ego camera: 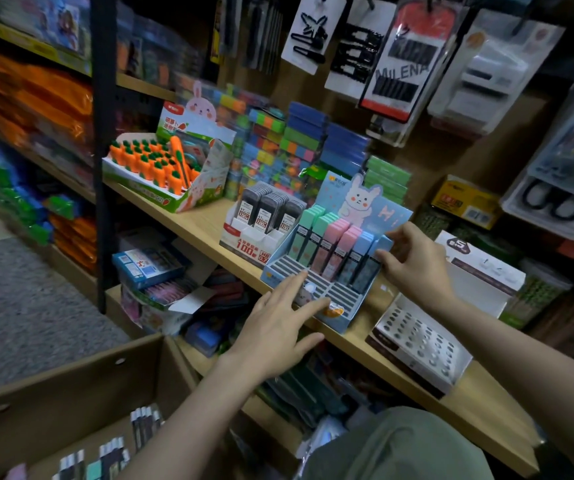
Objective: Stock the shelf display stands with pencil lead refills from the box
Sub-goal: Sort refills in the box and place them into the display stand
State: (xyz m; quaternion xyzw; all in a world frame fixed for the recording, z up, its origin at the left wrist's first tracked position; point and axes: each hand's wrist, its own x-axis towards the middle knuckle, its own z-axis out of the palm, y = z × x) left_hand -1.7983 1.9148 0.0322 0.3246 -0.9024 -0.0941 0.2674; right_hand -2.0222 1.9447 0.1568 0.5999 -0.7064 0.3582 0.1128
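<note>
A blue bunny display stand (344, 306) sits on the wooden shelf (195, 223). Its back slots hold green, pink and blue lead refill cases (334, 244); the front slots are bare. My left hand (278, 320) lies with spread, straight fingers on the stand's front edge. My right hand (406, 258) holds the stand's right rear wall with thumb and curled fingers. Behind it a white display stand (244, 237) holds dark refill cases (271, 209). A cardboard box (71, 386) at lower left contains more refills (112, 452).
A carrot-pen display (161, 171) stands to the left on the shelf, stacked colourful boxes (292, 140) behind. A white perforated display tray (420, 344) sits at the right. Hair clip cards (354, 46) hang above. Lower shelves hold boxed goods.
</note>
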